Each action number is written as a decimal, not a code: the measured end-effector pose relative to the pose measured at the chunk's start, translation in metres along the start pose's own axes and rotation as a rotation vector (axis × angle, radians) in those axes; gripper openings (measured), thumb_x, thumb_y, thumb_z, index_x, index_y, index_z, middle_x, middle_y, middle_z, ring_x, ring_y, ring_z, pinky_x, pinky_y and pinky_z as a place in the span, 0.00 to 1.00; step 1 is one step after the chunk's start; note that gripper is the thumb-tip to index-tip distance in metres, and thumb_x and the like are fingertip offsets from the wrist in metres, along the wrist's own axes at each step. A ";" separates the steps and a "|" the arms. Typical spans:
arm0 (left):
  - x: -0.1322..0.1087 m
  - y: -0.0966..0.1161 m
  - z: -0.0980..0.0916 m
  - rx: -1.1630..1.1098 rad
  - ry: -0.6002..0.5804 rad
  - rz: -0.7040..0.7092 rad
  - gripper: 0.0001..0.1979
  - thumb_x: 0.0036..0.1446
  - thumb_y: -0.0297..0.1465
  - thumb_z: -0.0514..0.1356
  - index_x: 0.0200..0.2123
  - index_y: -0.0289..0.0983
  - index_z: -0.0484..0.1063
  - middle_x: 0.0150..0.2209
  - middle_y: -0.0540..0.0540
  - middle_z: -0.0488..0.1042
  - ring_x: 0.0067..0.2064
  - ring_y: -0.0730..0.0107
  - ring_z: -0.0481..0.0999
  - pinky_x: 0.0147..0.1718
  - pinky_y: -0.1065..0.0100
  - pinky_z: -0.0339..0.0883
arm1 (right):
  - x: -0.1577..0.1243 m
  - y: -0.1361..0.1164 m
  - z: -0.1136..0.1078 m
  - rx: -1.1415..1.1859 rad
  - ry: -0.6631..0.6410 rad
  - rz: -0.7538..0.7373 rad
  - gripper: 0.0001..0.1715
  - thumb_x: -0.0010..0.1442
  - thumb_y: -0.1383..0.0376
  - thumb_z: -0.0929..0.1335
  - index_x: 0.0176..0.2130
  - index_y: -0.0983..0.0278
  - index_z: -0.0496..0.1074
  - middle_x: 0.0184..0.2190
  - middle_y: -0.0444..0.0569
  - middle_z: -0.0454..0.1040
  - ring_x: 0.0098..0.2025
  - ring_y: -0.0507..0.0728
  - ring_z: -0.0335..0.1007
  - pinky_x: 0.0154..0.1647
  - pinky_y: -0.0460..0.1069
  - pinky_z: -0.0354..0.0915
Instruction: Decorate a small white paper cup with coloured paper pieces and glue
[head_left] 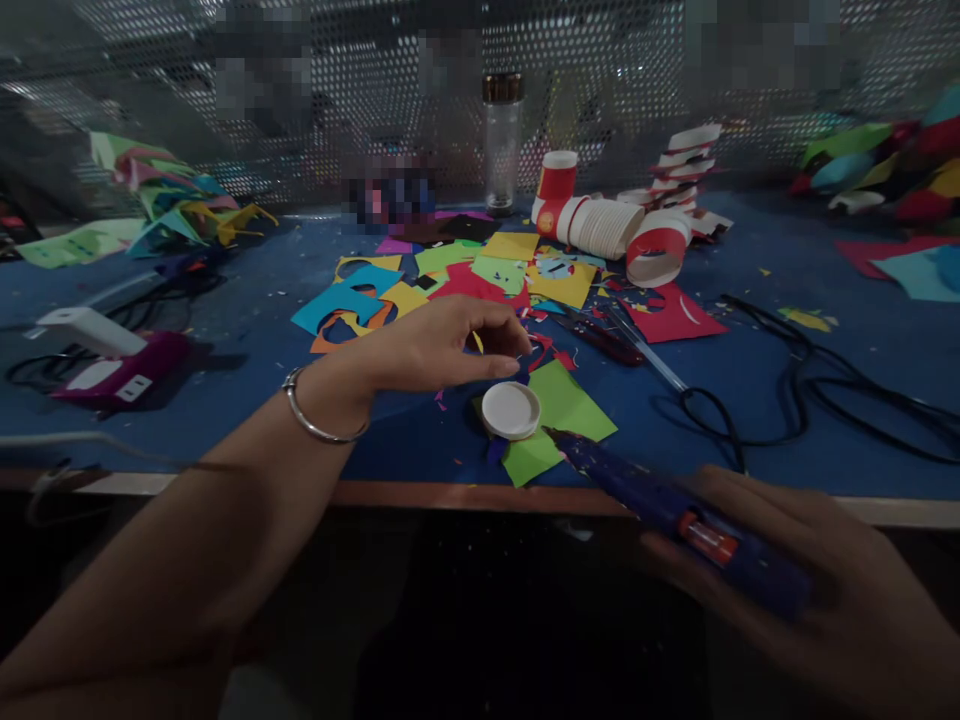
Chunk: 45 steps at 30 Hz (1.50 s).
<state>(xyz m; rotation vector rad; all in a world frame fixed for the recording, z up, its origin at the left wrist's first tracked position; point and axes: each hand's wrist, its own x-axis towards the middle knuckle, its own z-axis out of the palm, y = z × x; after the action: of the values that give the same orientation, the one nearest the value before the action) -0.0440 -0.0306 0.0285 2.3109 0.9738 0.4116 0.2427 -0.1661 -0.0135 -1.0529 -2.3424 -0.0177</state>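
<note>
My left hand (pixel 457 345) hovers above the table with its fingers curved and thumb apart, holding nothing. Just below its fingertips a white round shallow piece (pixel 511 409), like a lid or cup base, rests partly on a green paper sheet (pixel 574 410). My right hand (pixel 810 570), at the lower right, is wrapped round a blue tool with a tapered tip (pixel 637 485) and a red-orange part on its side. The tool's tip points left, over the green paper near the white piece. Its exact kind is unclear.
Coloured paper scraps (pixel 480 275) spread across the blue table (pixel 247 360). Behind them are paper cups (pixel 600 225) and a clear bottle (pixel 502 150). Scissors (pixel 607 340) lie mid-table; a black cable (pixel 802 370) loops at right. A purple power adapter (pixel 135 375) sits left.
</note>
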 end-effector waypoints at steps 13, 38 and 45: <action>-0.010 -0.005 -0.005 -0.002 -0.190 0.031 0.23 0.53 0.39 0.71 0.53 0.47 0.77 0.53 0.47 0.79 0.54 0.59 0.77 0.53 0.63 0.67 | 0.013 -0.003 0.001 0.016 -0.092 -0.083 0.09 0.60 0.71 0.63 0.36 0.56 0.68 0.22 0.41 0.76 0.20 0.53 0.76 0.14 0.44 0.64; -0.004 -0.007 -0.005 0.045 -0.243 0.140 0.20 0.57 0.36 0.69 0.53 0.44 0.79 0.51 0.44 0.78 0.52 0.60 0.75 0.52 0.65 0.65 | 0.020 -0.006 0.003 -0.052 -0.164 -0.154 0.10 0.62 0.71 0.59 0.34 0.55 0.61 0.19 0.36 0.71 0.16 0.50 0.70 0.13 0.44 0.58; -0.004 -0.007 -0.006 0.078 -0.257 0.174 0.19 0.58 0.35 0.68 0.53 0.41 0.78 0.49 0.44 0.78 0.50 0.62 0.75 0.51 0.66 0.65 | 0.005 0.001 0.009 -0.051 -0.193 -0.083 0.08 0.60 0.69 0.61 0.35 0.54 0.59 0.22 0.37 0.70 0.18 0.53 0.70 0.13 0.48 0.55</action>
<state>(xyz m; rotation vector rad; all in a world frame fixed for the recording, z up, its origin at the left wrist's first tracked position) -0.0531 -0.0273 0.0286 2.4535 0.6776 0.1411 0.2366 -0.1600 -0.0187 -1.0203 -2.5709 -0.0078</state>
